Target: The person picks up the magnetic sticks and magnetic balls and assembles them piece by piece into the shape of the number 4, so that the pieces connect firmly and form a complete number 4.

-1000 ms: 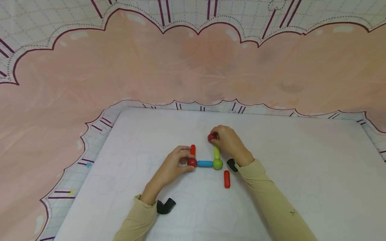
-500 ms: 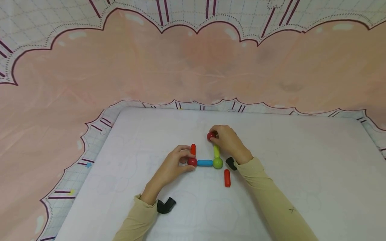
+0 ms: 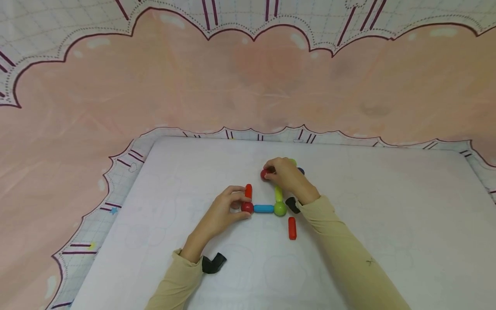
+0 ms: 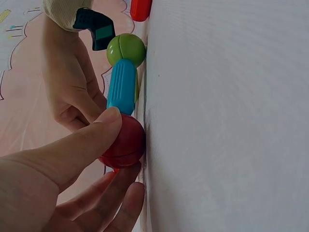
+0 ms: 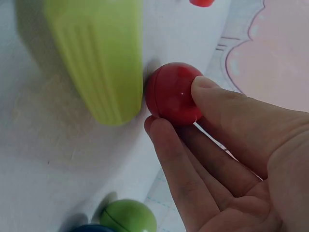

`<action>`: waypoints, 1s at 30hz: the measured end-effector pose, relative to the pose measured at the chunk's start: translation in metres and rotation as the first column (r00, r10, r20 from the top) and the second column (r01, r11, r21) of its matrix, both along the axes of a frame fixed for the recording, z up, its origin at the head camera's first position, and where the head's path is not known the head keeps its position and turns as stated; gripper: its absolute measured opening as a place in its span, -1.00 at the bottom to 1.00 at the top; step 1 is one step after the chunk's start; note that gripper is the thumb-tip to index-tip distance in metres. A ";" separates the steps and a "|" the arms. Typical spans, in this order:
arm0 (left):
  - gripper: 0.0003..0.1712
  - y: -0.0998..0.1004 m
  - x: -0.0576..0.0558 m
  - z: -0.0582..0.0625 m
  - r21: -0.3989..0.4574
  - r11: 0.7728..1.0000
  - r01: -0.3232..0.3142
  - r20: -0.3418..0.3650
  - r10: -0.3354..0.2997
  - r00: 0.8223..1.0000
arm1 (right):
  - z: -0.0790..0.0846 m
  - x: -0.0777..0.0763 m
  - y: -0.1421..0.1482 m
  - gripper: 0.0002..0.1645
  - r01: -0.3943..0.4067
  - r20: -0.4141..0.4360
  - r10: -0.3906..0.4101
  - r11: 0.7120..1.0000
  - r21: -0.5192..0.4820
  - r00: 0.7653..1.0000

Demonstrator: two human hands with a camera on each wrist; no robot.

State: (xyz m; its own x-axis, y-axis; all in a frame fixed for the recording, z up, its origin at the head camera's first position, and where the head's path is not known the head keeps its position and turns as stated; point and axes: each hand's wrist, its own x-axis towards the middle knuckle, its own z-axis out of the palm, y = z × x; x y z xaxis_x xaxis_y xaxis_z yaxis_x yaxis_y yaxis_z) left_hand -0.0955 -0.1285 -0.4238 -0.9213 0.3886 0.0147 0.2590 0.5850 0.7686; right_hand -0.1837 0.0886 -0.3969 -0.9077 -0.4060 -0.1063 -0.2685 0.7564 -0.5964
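My left hand (image 3: 224, 209) pinches a red ball (image 4: 126, 142) between thumb and fingers at the left corner of a ball-and-rod figure. From that ball a blue rod (image 3: 264, 209) runs right to a green ball (image 3: 280, 209). A red rod (image 3: 248, 192) points away from the left corner, partly behind my fingers. A yellow-green rod (image 5: 101, 72) extends away from the green ball. With thumb and fingertips my right hand (image 3: 288, 175) grips a second red ball (image 5: 173, 92), held beside the far end of the yellow-green rod, a narrow gap between them in the right wrist view.
Another green ball (image 5: 129, 216) and a dark blue ball (image 3: 301, 171) lie beyond my right hand, partly hidden. A loose red rod (image 3: 292, 228) lies nearer me on the white tabletop (image 3: 387, 193). Black wrist-worn pieces (image 3: 214, 263) stick out from both cuffs.
My right hand has shifted left and slightly away with its red ball. The green and dark blue balls behind it have come into view. My left hand keeps its hold.
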 end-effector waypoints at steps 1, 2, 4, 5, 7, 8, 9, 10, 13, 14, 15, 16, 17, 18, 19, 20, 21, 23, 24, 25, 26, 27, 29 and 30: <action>-0.59 0.000 0.000 0.000 0.001 1.000 0.000 0.001 0.000 1.000 | 0.000 0.000 -0.001 -0.67 0.000 0.010 0.000 1.000 -0.007 1.000; -0.59 0.000 -0.001 0.000 0.001 1.000 0.002 -0.002 -0.002 1.000 | 0.000 -0.001 -0.001 -0.67 0.002 0.019 -0.002 1.000 -0.015 1.000; -0.59 -0.001 -0.001 0.000 0.001 1.000 0.000 -0.006 0.000 1.000 | 0.001 -0.002 -0.003 -0.67 0.007 0.032 -0.006 1.000 -0.021 0.999; -0.59 -0.001 -0.001 -0.001 -0.002 1.000 -0.002 -0.007 0.002 1.000 | 0.001 -0.002 -0.004 -0.67 0.005 0.035 -0.004 1.000 -0.020 0.999; -0.58 -0.001 0.000 -0.001 -0.008 1.000 -0.006 -0.006 0.006 1.000 | 0.001 -0.003 -0.006 -0.66 0.001 0.041 0.000 1.000 -0.015 0.999; -0.59 -0.001 0.000 -0.001 -0.011 1.000 -0.008 -0.005 0.008 1.000 | 0.001 -0.003 -0.007 -0.67 0.000 0.045 0.001 1.000 -0.013 0.999; -0.59 -0.001 0.000 -0.001 -0.014 1.000 -0.008 -0.003 0.008 1.000 | 0.001 -0.004 -0.008 -0.66 -0.002 0.054 0.003 1.000 -0.015 0.999; -0.59 -0.001 0.000 -0.001 -0.015 1.000 -0.007 -0.003 0.007 1.000 | 0.001 -0.004 -0.009 -0.66 -0.003 0.065 0.005 1.000 -0.019 0.998; -0.59 -0.001 0.001 -0.001 -0.011 1.000 -0.004 -0.010 0.004 1.000 | 0.000 -0.004 -0.011 -0.65 0.003 0.102 0.001 0.999 -0.040 0.995; -0.59 -0.001 0.001 -0.002 -0.010 1.000 -0.002 -0.018 0.001 1.000 | 0.000 -0.004 -0.011 -0.65 0.002 0.110 0.003 0.999 -0.045 0.994; -0.59 -0.001 0.001 -0.002 -0.009 1.000 0.000 -0.027 0.000 1.000 | 0.000 -0.004 -0.012 -0.65 0.000 0.117 0.006 0.999 -0.050 0.993; -0.60 0.000 0.001 -0.002 -0.008 1.000 0.000 -0.031 0.000 1.000 | 0.000 -0.004 -0.012 -0.65 -0.002 0.121 0.008 0.999 -0.052 0.993; -0.60 0.000 0.000 -0.002 -0.011 1.000 -0.001 -0.036 0.001 0.999 | 0.001 -0.005 -0.011 -0.66 -0.005 0.125 0.012 0.999 -0.054 0.992; -0.59 0.001 0.000 -0.002 -0.013 1.000 -0.003 -0.037 0.002 0.999 | 0.001 -0.005 -0.011 -0.66 -0.009 0.128 0.016 0.998 -0.056 0.992; -0.59 0.001 0.000 -0.002 -0.016 1.000 -0.004 -0.039 0.003 0.999 | 0.002 -0.006 -0.011 -0.66 -0.013 0.130 0.020 0.998 -0.053 0.991; -0.59 0.001 0.000 -0.002 -0.018 1.000 -0.004 -0.038 0.003 0.999 | 0.002 -0.006 -0.011 -0.67 -0.017 0.132 0.023 0.999 -0.051 0.991; -0.59 0.001 0.000 -0.002 -0.020 1.000 -0.006 -0.034 0.006 0.999 | 0.002 -0.007 -0.011 -0.67 -0.021 0.135 0.028 0.999 -0.049 0.990; -0.59 0.001 0.001 -0.002 -0.023 1.000 -0.010 -0.027 0.010 1.000 | 0.003 -0.008 -0.010 -0.68 -0.032 0.141 0.038 0.999 -0.044 0.989; -0.59 0.002 0.001 -0.001 -0.022 1.000 -0.010 -0.029 0.009 1.000 | 0.004 -0.009 -0.011 -0.68 -0.038 0.142 0.043 0.998 -0.041 0.989; -0.59 0.002 0.001 -0.001 -0.021 1.000 -0.011 -0.028 0.010 1.000 | 0.004 -0.010 -0.011 -0.68 -0.043 0.142 0.048 0.998 -0.037 0.989; -0.59 0.002 0.001 -0.001 -0.019 1.000 -0.011 -0.025 0.011 1.000 | 0.004 -0.010 -0.011 -0.68 -0.049 0.144 0.054 0.998 -0.037 0.988; -0.59 0.002 0.001 -0.001 -0.020 1.000 -0.014 -0.024 0.014 1.000 | 0.004 -0.011 -0.012 -0.67 -0.053 0.147 0.058 0.998 -0.037 0.987; -0.60 0.001 0.002 -0.001 -0.022 1.000 -0.018 -0.023 0.018 1.000 | 0.004 -0.011 -0.014 -0.67 -0.059 0.152 0.065 0.997 -0.042 0.986; -0.60 0.001 0.002 -0.001 -0.025 0.999 -0.021 -0.023 0.020 1.000 | 0.004 -0.011 -0.016 -0.67 -0.060 0.155 0.067 0.997 -0.046 0.986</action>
